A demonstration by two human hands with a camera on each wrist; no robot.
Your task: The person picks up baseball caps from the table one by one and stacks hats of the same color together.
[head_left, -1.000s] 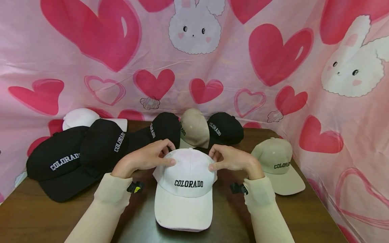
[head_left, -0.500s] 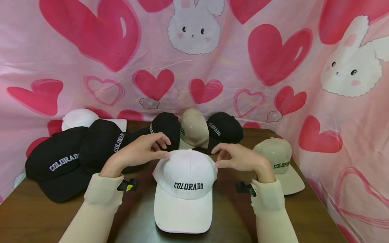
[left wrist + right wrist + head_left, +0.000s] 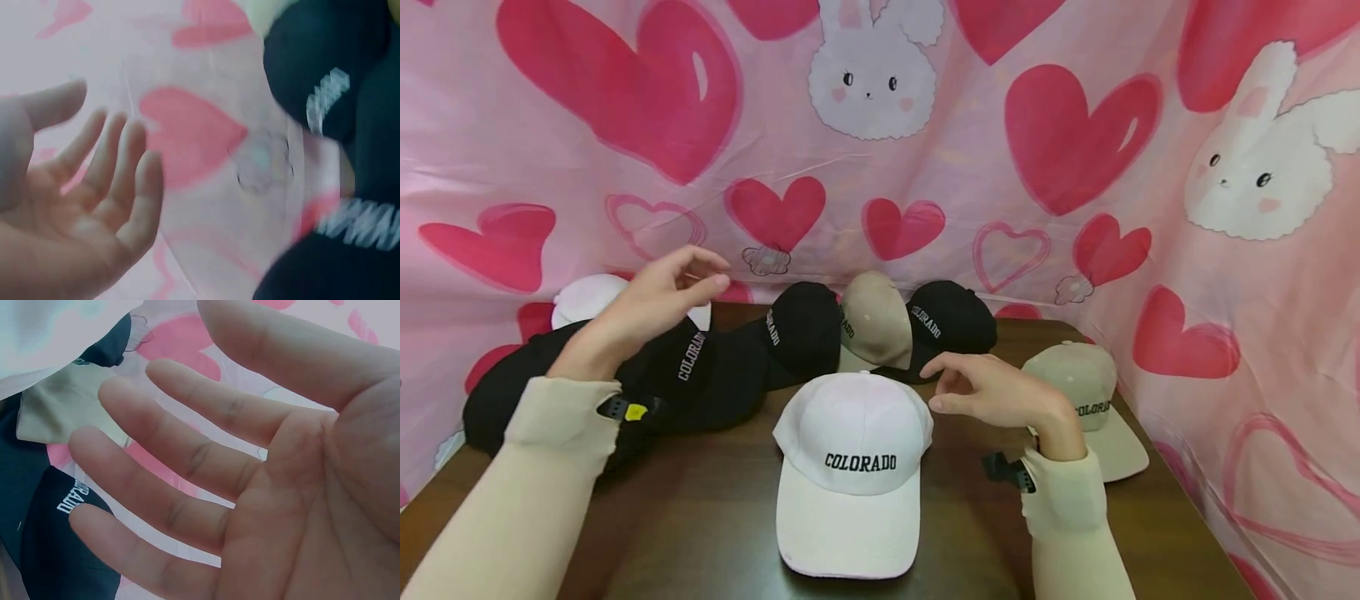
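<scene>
COLORADO [image 3: 861,462] on front white cap [image 3: 853,492], black caps [image 3: 957,318], partly on beige caps [image 3: 1072,377]

On my feed I see cream sleeves [image 3: 523,483] ending behind each hand [image 3: 651,298], plus black wrist devices [image 3: 1009,472], the left showing a yellow patch [image 3: 636,412].

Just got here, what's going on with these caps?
Someone is at a table of caps, with a front white cap standing on it, brim toward them. The right hand is by its crown, fingers bent but not gripping; any contact is hard to tell. The left hand is raised near the black caps on the left, holding nothing. A tan cap sits at the right.
</scene>
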